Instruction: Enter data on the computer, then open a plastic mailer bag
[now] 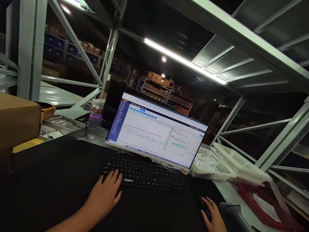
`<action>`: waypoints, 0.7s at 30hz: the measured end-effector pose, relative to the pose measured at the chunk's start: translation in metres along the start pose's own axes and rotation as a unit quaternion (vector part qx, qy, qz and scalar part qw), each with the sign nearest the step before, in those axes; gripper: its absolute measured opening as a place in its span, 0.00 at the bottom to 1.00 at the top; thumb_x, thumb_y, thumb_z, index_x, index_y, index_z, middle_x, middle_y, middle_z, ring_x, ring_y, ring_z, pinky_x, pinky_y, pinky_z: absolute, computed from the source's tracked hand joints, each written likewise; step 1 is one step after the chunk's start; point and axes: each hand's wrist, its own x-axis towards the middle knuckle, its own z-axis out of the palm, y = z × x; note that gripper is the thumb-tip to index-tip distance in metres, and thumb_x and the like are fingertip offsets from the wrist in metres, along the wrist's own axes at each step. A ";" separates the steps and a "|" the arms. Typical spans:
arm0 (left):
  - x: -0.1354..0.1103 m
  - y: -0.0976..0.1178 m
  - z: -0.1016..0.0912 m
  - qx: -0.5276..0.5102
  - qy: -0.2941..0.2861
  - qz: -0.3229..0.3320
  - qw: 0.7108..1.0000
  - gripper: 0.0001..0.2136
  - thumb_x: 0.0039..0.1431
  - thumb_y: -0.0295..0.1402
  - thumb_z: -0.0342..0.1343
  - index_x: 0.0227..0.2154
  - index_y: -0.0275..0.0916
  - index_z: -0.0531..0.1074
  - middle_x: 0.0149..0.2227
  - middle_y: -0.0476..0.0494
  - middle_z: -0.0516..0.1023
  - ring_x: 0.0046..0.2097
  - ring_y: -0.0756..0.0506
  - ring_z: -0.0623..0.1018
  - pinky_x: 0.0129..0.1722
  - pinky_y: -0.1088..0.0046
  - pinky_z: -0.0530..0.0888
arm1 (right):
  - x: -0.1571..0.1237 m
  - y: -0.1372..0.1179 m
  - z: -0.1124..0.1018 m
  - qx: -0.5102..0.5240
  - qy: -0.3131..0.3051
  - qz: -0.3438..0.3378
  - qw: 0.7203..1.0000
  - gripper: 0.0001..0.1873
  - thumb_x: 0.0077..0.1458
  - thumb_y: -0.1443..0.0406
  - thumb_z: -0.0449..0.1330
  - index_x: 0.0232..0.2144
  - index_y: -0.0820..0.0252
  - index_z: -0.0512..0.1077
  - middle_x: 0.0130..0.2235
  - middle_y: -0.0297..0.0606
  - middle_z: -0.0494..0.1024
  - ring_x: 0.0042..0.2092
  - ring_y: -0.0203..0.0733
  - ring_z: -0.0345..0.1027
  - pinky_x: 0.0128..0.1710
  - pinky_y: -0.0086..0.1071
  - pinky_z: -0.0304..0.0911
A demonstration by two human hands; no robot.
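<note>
My left hand (105, 192) rests at the left end of a black keyboard (147, 174), its fingers stretched out over the lower-left keys and the thumb apart. Lower right, my right hand (212, 215) is wrapped over a black computer mouse (205, 209) on the dark desk mat (149, 212). A lit monitor (154, 132) stands tilted in view behind the keyboard, showing a page with a blue side menu and a small chat window. Just right of the mouse lies a grey handheld scanner (235, 214), touched by neither hand.
White perforated baskets (212, 175) holding small packets stand right of the monitor, with a red tray (263, 206) nearer. On the left are a cardboard box (19, 119), a tray of small parts (60, 127) and a purple-lidded bottle (94, 127). Metal shelf posts (31, 48) frame the desk.
</note>
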 end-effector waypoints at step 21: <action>-0.001 0.004 -0.010 0.020 -0.052 -0.005 0.998 0.27 0.67 0.33 0.40 0.67 0.35 0.63 0.71 0.29 0.63 0.72 0.32 0.65 0.69 0.43 0.65 | -0.001 -0.001 0.001 -0.019 -0.003 0.002 1.000 0.29 0.61 0.49 0.55 0.60 0.50 0.74 0.64 0.44 0.71 0.64 0.53 0.69 0.60 0.41 0.71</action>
